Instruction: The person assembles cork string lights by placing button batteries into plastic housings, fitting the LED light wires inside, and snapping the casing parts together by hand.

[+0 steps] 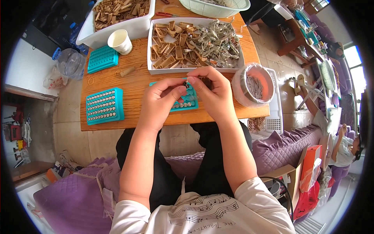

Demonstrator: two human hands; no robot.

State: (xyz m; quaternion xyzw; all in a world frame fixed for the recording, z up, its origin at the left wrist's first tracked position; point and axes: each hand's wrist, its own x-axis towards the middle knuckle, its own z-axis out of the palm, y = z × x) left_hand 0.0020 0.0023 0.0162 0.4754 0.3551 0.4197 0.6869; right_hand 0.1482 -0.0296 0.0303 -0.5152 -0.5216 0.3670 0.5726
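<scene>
My left hand (pixel 159 102) and my right hand (pixel 216 93) meet above a teal tray (pixel 183 109), fingertips close together. Between the left thumb and forefinger sits a small dark metallic part (pixel 186 83), too small to name. The right thumb and forefinger pinch at the same spot, and what they grip is mostly hidden by the fingers. Silvery round pieces show in the tray's front row, while the hands cover much of the rest. To the left, another teal tray (pixel 120 109) holds rows of silvery round pieces.
Behind the hands, a white box (pixel 156 71) holds brown cardboard pieces and tangled silvery parts. A lined bucket (pixel 238 87) stands at the table's right edge. A teal tray (pixel 102 59), a paper cup (pixel 120 42) and a white bin (pixel 102 37) occupy the back left.
</scene>
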